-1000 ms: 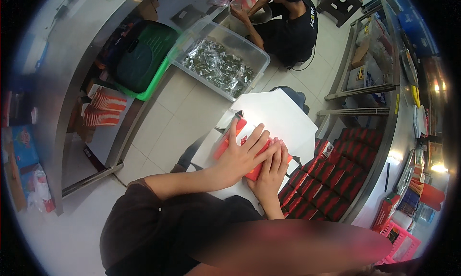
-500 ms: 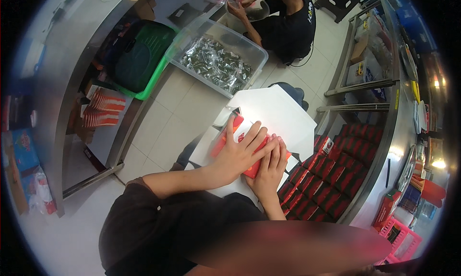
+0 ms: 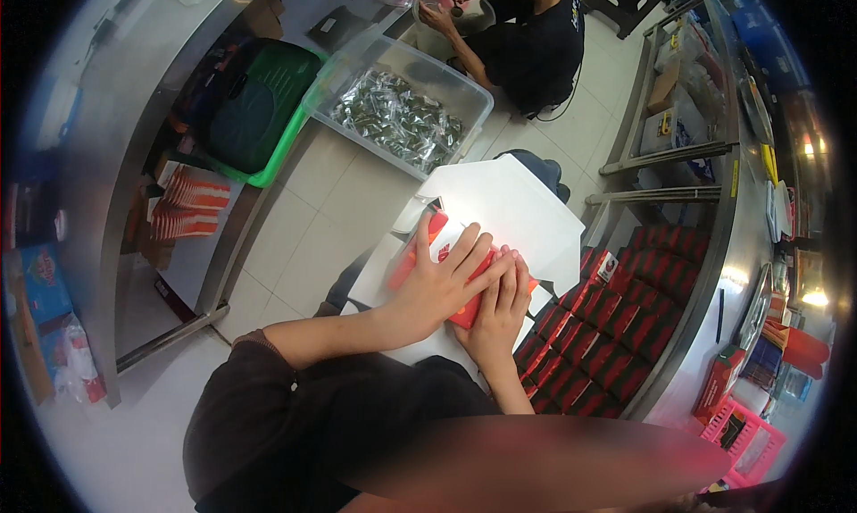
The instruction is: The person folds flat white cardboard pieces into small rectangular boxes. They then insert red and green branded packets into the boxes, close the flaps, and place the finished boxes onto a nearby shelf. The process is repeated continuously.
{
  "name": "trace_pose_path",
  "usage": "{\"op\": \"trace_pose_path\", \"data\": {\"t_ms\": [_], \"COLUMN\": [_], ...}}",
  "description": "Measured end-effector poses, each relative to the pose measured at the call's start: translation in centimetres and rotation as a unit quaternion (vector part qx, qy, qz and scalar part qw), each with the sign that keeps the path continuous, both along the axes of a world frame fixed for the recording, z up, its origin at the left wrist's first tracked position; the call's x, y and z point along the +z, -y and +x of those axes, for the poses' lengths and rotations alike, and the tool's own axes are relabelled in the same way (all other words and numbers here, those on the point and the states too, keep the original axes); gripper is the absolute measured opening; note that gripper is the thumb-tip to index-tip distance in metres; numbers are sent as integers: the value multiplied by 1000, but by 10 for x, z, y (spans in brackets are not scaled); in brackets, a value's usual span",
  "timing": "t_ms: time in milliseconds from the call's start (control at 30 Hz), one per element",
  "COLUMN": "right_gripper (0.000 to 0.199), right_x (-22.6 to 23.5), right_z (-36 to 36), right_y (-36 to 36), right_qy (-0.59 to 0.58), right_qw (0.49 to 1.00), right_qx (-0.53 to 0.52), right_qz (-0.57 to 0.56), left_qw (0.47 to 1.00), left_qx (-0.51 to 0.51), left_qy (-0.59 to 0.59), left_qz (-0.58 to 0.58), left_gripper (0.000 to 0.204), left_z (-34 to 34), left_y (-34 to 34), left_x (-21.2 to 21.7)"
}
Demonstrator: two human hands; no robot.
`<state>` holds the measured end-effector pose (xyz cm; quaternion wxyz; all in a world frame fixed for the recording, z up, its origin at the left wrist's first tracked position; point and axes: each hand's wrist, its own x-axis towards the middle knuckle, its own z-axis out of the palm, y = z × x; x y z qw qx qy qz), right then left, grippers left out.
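Note:
A red box (image 3: 466, 315) with a white and orange printed face sits in front of me, inside or against an opened white carton (image 3: 518, 196) whose broad flap points away. My left hand (image 3: 428, 285) lies over the box's top with its fingers spread and curved round it. From the right, my right hand (image 3: 497, 324) presses on the same box, its fingers close together. The fingertips of both hands meet at the box's right part. Much of the box is hidden under the hands.
Beyond the carton stands a clear plastic tub (image 3: 486, 120) of small wrapped packets. A co-worker (image 3: 536, 49) crouches behind it, holding a clear container (image 3: 437, 8). Rows of red and black boxes (image 3: 607, 343) fill the right side, beneath a steel counter. A green crate (image 3: 286, 147) sits left.
The whole view has shifted very slightly. My hands stay on the red box in nearly the same pose, and the co-worker's hands have moved a little at the clear container.

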<state>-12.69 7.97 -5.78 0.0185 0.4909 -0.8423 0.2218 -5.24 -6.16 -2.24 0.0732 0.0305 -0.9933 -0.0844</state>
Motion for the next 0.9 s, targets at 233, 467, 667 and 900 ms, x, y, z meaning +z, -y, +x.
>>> {"op": "trace_pose_path", "data": {"t_ms": [233, 467, 667, 900], "right_gripper": [95, 90, 86, 68], "right_x": [3, 39, 56, 39], "right_z": [-2, -16, -31, -4], "right_y": [-2, -3, -25, -29], "right_qy": [24, 154, 43, -155], "right_qw": [1000, 983, 997, 981], "right_qx": [20, -4, -1, -92], "right_qz": [0, -97, -69, -75], "left_qw": [998, 934, 734, 529], "left_qx": [-46, 69, 118, 230], "left_qy": [36, -16, 11, -56], "left_qz": [18, 351, 669, 815], "left_gripper": [78, 100, 87, 66], "left_z": [9, 16, 10, -21], "left_y": [18, 53, 36, -33], "left_x": [15, 41, 41, 28]}}
